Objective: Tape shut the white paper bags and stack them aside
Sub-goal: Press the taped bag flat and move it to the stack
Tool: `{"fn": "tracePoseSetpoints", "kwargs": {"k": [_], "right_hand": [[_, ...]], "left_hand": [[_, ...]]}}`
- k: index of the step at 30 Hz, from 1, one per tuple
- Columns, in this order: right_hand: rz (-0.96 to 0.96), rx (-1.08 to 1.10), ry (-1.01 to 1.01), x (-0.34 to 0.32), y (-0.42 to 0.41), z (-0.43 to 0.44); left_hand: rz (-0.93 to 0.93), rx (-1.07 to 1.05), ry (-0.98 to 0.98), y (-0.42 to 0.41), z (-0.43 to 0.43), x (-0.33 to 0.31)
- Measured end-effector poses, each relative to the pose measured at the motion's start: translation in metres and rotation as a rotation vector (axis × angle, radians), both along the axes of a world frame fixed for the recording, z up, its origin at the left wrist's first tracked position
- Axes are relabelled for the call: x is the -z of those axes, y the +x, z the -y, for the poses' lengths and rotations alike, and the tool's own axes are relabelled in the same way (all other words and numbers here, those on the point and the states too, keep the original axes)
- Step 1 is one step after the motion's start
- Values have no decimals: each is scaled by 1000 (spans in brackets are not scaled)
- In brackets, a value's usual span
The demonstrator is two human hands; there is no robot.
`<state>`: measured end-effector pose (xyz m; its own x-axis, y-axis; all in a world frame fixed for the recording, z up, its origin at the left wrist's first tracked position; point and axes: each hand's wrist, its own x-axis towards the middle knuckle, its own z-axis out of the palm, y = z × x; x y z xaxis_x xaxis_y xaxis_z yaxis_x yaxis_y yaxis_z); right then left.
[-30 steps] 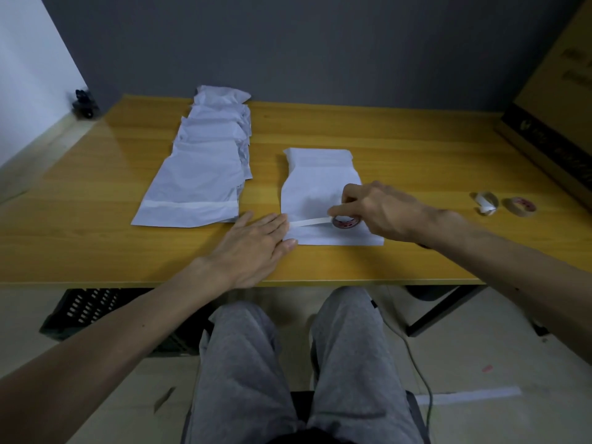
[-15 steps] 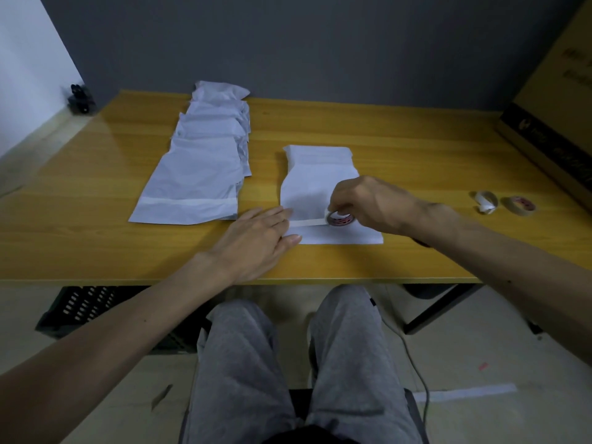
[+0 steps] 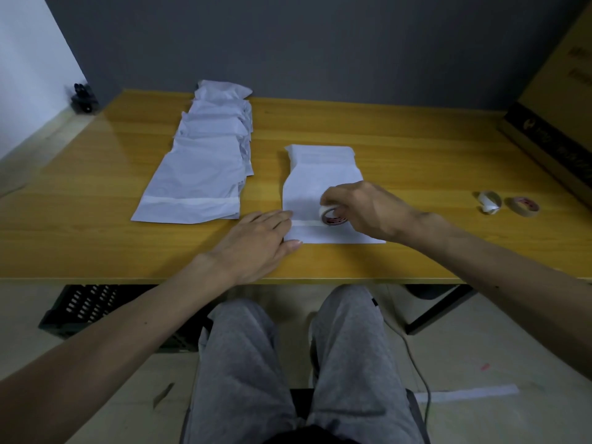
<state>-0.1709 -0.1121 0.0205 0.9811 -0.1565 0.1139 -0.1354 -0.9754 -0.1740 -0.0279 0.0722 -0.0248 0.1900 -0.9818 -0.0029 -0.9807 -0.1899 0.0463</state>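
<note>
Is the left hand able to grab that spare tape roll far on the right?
Probably not easily. The left hand lies flat on the left edge of the bag, and the right hand, gripping the tape roll, and its arm lie between it and the spare roll.

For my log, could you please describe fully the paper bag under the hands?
The white paper bag lies flat on the wooden table, folded band at its far end. A tape strip runs from its left edge to the tape roll gripped by the right hand. The left hand presses its left edge.
</note>
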Motion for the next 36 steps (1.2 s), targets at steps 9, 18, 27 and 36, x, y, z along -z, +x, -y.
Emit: {"fn": "tracePoseSetpoints", "kwargs": {"k": [9,18,27,36], "right_hand": [[38,-25,103,7,4,2],[130,137,217,15,-2,-1],[257,146,250,23,-1,1],[351,165,291,43,-13,0]], "left_hand": [[12,-53,-4,-7,6,-9],[98,-257,-23,-33,21,-22],[-270,-96,84,-40,38,-8],[-177,-19,181,-31,31,4]]}}
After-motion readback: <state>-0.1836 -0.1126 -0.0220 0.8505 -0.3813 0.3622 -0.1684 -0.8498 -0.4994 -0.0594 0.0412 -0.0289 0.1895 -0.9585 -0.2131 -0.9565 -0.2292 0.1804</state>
